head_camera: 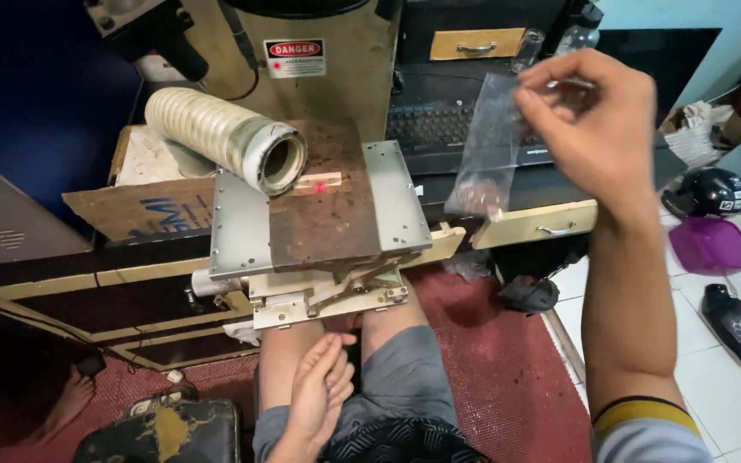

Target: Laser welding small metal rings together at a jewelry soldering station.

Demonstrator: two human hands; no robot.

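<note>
A small clear plastic bag point(489, 146) is pinched at its top by the right hand point(598, 129), raised beside the metal plate point(323, 206). The left hand point(323, 386) rests loosely curled, empty, on the lap. Handling of the bag appears in hand; a steady grip is called for.

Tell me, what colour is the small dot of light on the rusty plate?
Red; the dot on the rusty plate shows in the head view.

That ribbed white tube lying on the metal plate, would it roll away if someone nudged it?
Probably yes: the ribbed tube is round and lies on its side on the flat metal plate, overhanging its edge. Its open end looks hollow, so it is likely light for its size. The ribs might give fingers some grip.
</note>
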